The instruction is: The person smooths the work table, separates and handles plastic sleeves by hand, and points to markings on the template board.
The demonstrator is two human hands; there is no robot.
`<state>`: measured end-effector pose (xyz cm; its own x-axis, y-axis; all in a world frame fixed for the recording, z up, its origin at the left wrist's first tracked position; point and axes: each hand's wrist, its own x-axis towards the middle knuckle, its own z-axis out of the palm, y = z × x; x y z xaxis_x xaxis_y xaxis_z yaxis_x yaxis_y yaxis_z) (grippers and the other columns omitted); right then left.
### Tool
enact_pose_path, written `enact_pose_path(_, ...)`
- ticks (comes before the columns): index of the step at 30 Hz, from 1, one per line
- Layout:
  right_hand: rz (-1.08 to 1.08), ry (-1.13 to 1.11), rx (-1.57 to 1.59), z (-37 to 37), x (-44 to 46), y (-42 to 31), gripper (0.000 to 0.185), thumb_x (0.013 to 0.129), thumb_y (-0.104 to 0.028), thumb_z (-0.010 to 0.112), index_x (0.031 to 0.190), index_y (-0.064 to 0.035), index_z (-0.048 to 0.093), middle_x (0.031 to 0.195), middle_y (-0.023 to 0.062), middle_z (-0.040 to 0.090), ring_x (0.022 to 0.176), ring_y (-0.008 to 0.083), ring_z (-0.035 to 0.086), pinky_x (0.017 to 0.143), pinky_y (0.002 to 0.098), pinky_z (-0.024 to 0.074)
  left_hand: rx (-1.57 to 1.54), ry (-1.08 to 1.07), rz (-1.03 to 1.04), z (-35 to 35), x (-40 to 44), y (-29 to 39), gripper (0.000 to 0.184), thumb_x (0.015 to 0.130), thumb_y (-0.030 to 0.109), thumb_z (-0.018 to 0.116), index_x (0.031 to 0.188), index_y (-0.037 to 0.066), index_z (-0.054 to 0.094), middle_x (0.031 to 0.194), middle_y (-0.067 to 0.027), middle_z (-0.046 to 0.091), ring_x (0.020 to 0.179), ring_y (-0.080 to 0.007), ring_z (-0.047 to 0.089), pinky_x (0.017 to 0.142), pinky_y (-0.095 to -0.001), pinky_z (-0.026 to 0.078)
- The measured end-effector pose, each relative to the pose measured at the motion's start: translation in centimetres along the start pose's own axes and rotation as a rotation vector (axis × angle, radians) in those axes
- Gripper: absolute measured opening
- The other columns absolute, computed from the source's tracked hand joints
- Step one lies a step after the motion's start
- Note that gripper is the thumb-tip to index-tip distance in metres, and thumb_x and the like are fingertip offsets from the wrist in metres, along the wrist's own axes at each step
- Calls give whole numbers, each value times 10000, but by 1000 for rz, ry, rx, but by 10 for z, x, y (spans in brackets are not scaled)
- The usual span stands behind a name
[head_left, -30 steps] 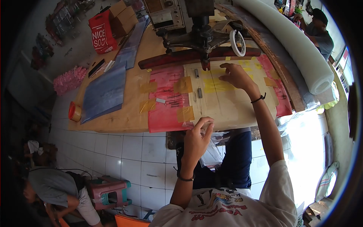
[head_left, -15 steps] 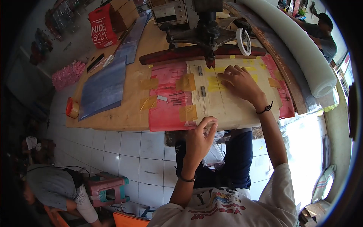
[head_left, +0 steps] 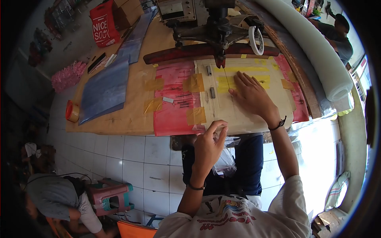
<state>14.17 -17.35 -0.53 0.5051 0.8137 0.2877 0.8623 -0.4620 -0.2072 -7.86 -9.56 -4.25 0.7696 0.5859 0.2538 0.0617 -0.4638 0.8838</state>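
Right fingers [head_left: 247, 81] over yellow patch [head_left: 224, 82], red bar [head_left: 168, 55] beyond

Glare lower right; dark corners; curved fisheye edges.

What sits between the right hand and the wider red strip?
Two small grey bars on the pale sheet, then part of a yellow patch by the right hand; amber tape overlaps the red strip. Head view.

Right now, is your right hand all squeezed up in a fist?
No, the right hand is opened out, palm down, with its fingers stretched over the yellow patch.
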Motion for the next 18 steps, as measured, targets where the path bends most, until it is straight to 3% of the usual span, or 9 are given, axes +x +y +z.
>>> enact_pose_path(3, -28, 33, 24, 6, -6, 4, 730, 1046, -547, 432, 1503, 21, 427, 1570, 266, 401, 1484, 386, 359, 1218, 534, 269, -22, -5, -6, 0, -1, 1, 153, 978, 127, 688, 1113, 57, 663, 758, -91, 643, 561, -100, 509, 551, -276, 423)
enact_pose_path(8, 61, -74, -102, 0, 10, -28, 722, 1041, -605, 379, 1557, -100, 395, 1599, 260, 358, 1479, 477, 325, 1202, 631, 231, -49, 24, 47, 2, 0, 2, 149, 981, 137, 684, 1111, 67, 665, 720, -94, 614, 532, -103, 483, 532, -284, 407)
enact_pose_path(11, 85, -134, -197, 1, 21, -42, 707, 1034, -625, 368, 1576, -171, 382, 1620, 256, 323, 1472, 532, 298, 1180, 691, 207, 85, -25, -32, -2, 0, 4, 148, 981, 220, 670, 1115, 157, 663, 672, -108, 645, 615, -319, 656, 594, -399, 514)
enact_pose_path(14, 73, -166, -194, 4, 25, -40, 682, 1042, -605, 371, 1584, -191, 375, 1626, 253, 313, 1483, 527, 280, 1186, 690, 190, 106, -25, -53, -3, 0, 11, 143, 986, 233, 662, 1114, 169, 662, 641, -92, 625, 621, -332, 657, 653, -395, 523)
enact_pose_path(18, 61, 22, -32, 2, -5, -25, 623, 1062, -545, 384, 1579, -198, 394, 1628, 238, 321, 1504, 476, 275, 1217, 646, 161, 66, -13, -60, 0, 0, 8, 153, 987, 240, 658, 1126, 174, 662, 777, -101, 700, 790, -350, 698, 899, -495, 486)
